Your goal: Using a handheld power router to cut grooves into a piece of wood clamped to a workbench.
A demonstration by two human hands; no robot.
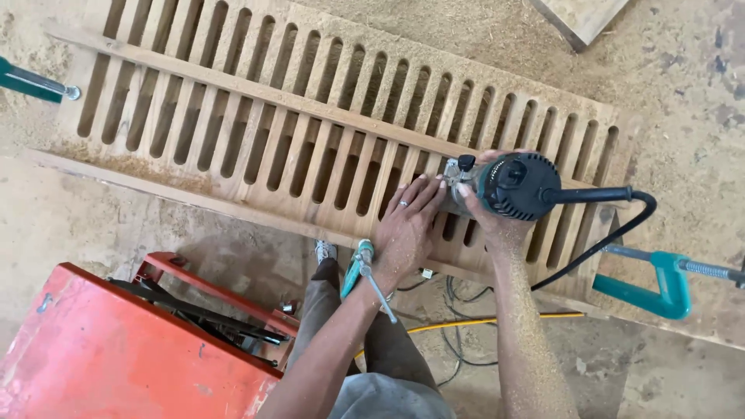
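Observation:
A long slotted wooden panel [256,132] lies across a sawdust-covered bench. My right hand [487,217] grips a teal and black electric router [508,185] that stands on the panel near its right end. A black power cord [613,233] runs off to the right from it. My left hand [405,225], with a ring on one finger, lies flat on the slats just left of the router, fingertips touching its base. My right forearm is dusted with sawdust.
Teal clamps hold the panel at the right [660,281], at the front edge by my left wrist [361,268] and at the far left [35,81]. A red metal machine [116,349] stands at lower left. Cables [466,326] lie on the floor.

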